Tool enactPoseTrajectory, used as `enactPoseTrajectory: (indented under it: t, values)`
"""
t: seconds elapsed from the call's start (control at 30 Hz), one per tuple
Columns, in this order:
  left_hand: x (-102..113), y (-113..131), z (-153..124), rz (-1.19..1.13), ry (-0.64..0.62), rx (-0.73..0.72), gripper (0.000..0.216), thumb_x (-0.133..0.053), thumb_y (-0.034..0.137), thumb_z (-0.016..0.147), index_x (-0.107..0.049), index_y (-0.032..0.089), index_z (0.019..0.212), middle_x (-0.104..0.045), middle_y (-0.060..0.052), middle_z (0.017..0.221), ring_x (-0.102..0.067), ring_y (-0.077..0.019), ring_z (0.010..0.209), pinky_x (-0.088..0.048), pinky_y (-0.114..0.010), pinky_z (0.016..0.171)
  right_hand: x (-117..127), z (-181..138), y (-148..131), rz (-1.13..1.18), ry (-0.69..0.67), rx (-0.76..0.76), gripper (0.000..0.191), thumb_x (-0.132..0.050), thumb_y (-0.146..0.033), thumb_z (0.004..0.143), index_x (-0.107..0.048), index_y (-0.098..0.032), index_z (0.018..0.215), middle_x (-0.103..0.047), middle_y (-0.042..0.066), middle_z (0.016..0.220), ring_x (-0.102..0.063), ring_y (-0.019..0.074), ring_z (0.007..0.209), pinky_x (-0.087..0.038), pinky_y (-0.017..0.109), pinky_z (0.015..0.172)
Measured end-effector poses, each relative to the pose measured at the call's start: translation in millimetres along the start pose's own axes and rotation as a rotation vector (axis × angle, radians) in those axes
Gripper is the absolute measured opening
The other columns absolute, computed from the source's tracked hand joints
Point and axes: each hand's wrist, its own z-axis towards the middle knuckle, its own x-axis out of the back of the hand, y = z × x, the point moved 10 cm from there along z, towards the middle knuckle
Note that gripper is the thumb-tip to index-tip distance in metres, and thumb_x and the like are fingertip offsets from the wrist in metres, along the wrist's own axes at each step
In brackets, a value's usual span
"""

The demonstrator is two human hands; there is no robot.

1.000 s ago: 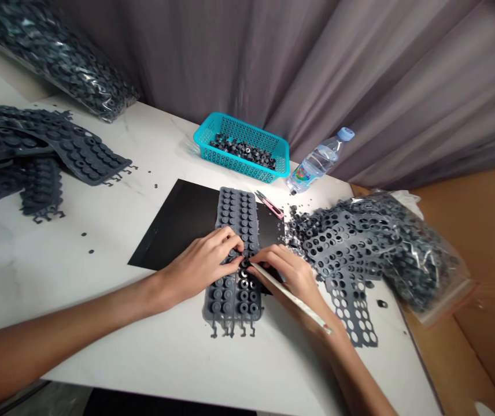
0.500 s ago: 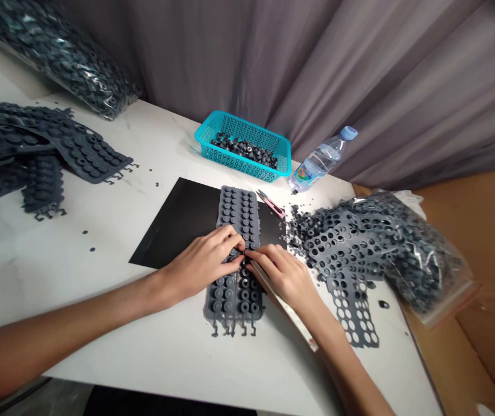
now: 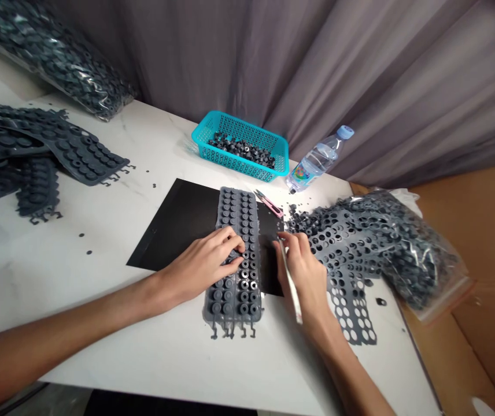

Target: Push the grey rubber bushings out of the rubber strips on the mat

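Note:
A grey rubber sheet with rows of round knobs lies lengthwise in front of me, partly over a black mat. My left hand rests on its left side, fingers curled and thumb bent, gripping at the knobs about midway along. Some knobs in the near right rows show shiny rings in their centres. To the right of the sheet, my right hand is closed around a slim white stick-like tool; its tip by the fingers is too small to make out.
A turquoise basket of small dark parts stands behind, beside a water bottle. Pink-handled snips lie near the mat's edge. Punched sheets and a filled plastic bag are right; more rubber sheets lie left.
My right hand has moved right, away from the sheet and my left hand, carrying the white tool, now tilted more upright. My left hand has stayed on the sheet.

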Motion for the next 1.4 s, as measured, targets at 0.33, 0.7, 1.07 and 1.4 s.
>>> enactPoseTrajectory:
  t: [0.33,0.7,1.07,1.4]
  values:
    - [2.0,22.8,-8.0,0.172,-0.007,-0.145,0.007,-0.054,0.021,0.104,-0.061,0.019,0.105,-0.061,-0.005,0.106,-0.060,-0.0232,0.100,-0.049,-0.041,0.090,-11.4,2.5,-13.3,0.528,-0.248,0.110,0.017,-0.058,-0.035,0.105,-0.061,-0.024,0.117,-0.069,0.004,0.097,-0.064,0.0160,0.073,-0.053,0.028,0.067]
    - [6.9,5.2,1.4,0.087,0.001,-0.035,0.020,-0.067,0.023,0.092,-0.056,0.020,0.108,-0.059,-0.005,0.112,-0.054,-0.0251,0.107,-0.046,-0.043,0.095,-10.6,0.7,-31.4,0.599,-0.290,0.253,0.014,-0.061,-0.036,0.104,-0.066,-0.023,0.106,-0.071,0.006,0.099,-0.067,0.0201,0.087,-0.053,0.029,0.073]
    - [5.4,2.6,0.4,0.113,-0.011,-0.060,0.022,-0.068,0.029,0.094,-0.063,0.020,0.113,-0.058,-0.006,0.116,-0.053,-0.0259,0.111,-0.046,-0.044,0.101,-15.5,-0.1,-33.3,0.523,-0.280,0.270,0.018,-0.058,-0.039,0.106,-0.065,-0.023,0.103,-0.071,0.005,0.098,-0.067,0.0181,0.084,-0.052,0.027,0.071]
    - [0.5,-4.7,0.1,0.085,0.004,-0.060,0.024,-0.067,0.032,0.094,-0.060,0.023,0.115,-0.059,-0.005,0.114,-0.053,-0.0261,0.109,-0.048,-0.044,0.098,-18.7,-5.8,-44.5,0.226,-0.198,0.367,0.026,-0.044,-0.034,0.112,-0.064,-0.021,0.122,-0.072,0.006,0.102,-0.070,0.0179,0.088,-0.052,0.027,0.067]
